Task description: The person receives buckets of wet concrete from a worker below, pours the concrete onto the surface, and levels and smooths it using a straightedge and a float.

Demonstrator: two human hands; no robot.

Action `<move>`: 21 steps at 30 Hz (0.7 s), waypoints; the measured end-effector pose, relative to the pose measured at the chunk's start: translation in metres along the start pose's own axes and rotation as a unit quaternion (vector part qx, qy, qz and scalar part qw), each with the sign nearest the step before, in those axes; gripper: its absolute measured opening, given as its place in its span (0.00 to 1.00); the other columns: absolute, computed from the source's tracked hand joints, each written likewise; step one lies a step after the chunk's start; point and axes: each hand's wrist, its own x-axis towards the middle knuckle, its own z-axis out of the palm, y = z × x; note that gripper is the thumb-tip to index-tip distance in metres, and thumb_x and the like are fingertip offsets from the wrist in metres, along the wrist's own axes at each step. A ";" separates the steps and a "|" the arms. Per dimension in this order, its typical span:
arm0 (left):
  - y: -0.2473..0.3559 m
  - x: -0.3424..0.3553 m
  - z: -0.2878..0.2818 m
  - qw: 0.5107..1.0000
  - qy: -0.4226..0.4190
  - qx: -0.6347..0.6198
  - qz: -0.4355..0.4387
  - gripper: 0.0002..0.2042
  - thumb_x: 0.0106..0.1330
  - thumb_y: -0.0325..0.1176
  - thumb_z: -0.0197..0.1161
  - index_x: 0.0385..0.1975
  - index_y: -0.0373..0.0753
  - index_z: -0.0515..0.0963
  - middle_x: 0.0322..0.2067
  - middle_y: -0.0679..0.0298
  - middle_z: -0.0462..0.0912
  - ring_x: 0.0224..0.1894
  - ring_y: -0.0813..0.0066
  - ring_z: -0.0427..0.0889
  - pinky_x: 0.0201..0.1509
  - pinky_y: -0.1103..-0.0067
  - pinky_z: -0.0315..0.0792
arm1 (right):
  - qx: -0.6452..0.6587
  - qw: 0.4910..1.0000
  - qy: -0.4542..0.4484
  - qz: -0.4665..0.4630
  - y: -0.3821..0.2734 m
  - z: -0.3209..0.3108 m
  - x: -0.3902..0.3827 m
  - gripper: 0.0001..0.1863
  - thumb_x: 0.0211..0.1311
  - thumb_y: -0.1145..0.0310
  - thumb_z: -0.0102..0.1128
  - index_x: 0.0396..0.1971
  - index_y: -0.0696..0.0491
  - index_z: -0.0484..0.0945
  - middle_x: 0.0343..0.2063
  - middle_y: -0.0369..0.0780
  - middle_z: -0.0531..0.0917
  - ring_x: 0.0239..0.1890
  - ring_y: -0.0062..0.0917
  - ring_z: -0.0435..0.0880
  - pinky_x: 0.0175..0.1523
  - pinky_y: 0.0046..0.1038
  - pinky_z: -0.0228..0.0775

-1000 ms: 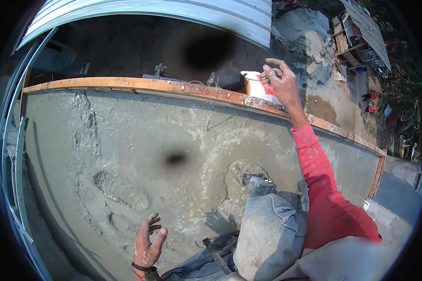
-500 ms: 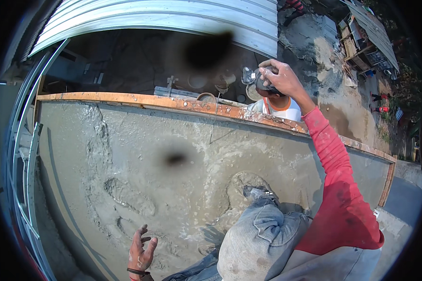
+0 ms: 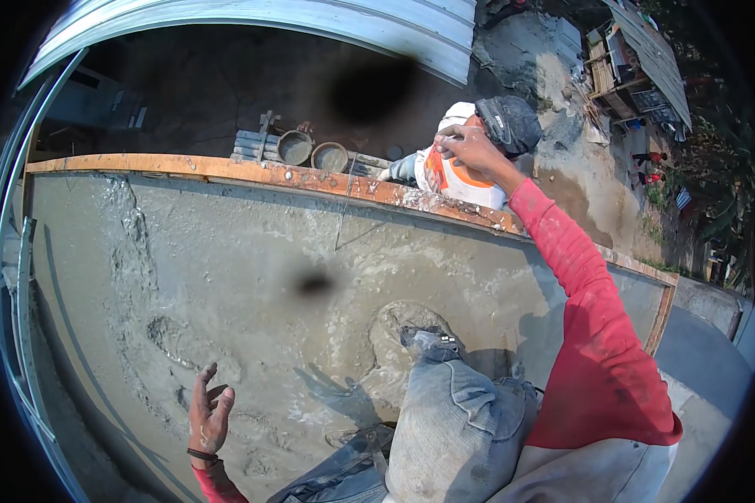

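My left hand, smeared with grey and wearing a dark wristband, hovers over the wet concrete at lower left. Its fingers are apart and it holds nothing. My right arm, in a red sleeve, reaches out past the wooden formwork board. My right hand hangs in front of a person in a white and orange top and dark cap, who stands beyond the board. Its fingers are loosely bent, with nothing visible in them; contact with the person cannot be made out. My leg, in grey trousers, is sunk in the concrete.
Two round buckets stand below, behind the board, beside several grey pipes. Metal framing runs along the left. A corrugated roof is at the top. A shack stands at far right.
The view has shifted to the right. The person beyond the board has turned and leaned, showing more of the torso and cap. My left hand has risen; my right hand remains stretched past the board.
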 end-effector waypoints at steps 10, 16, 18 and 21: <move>-0.006 0.031 0.020 0.999 -0.043 0.017 -0.023 0.30 0.66 0.47 0.63 0.63 0.38 0.67 0.57 0.53 0.76 0.55 0.56 0.80 0.57 0.65 0.72 | -0.096 0.991 -0.037 0.087 0.013 0.032 0.027 0.16 0.67 0.58 0.58 0.45 0.56 0.79 0.35 0.34 0.83 0.37 0.18 0.82 0.39 0.23 0.74; -0.001 0.018 0.005 0.998 -0.007 0.017 -0.052 0.29 0.65 0.48 0.63 0.62 0.38 0.68 0.57 0.54 0.76 0.56 0.58 0.79 0.58 0.65 0.70 | -0.263 0.946 0.020 -0.189 -0.019 0.072 0.076 0.21 0.55 0.63 0.65 0.48 0.57 0.77 0.35 0.46 0.83 0.42 0.39 0.83 0.50 0.39 0.72; -0.001 0.020 0.004 0.999 -0.001 0.005 -0.048 0.29 0.66 0.47 0.63 0.62 0.38 0.68 0.57 0.54 0.76 0.56 0.58 0.79 0.59 0.65 0.70 | -0.318 0.910 0.037 -0.264 -0.023 0.085 0.121 0.25 0.52 0.61 0.68 0.50 0.56 0.76 0.44 0.47 0.81 0.53 0.40 0.78 0.57 0.41 0.68; 0.000 0.016 0.006 0.999 0.006 -0.005 -0.040 0.28 0.66 0.47 0.63 0.61 0.38 0.69 0.57 0.54 0.77 0.56 0.58 0.79 0.58 0.65 0.71 | -0.477 0.786 0.105 -0.379 -0.060 0.093 0.177 0.40 0.46 0.58 0.74 0.60 0.52 0.68 0.57 0.46 0.75 0.66 0.41 0.66 0.67 0.50 0.56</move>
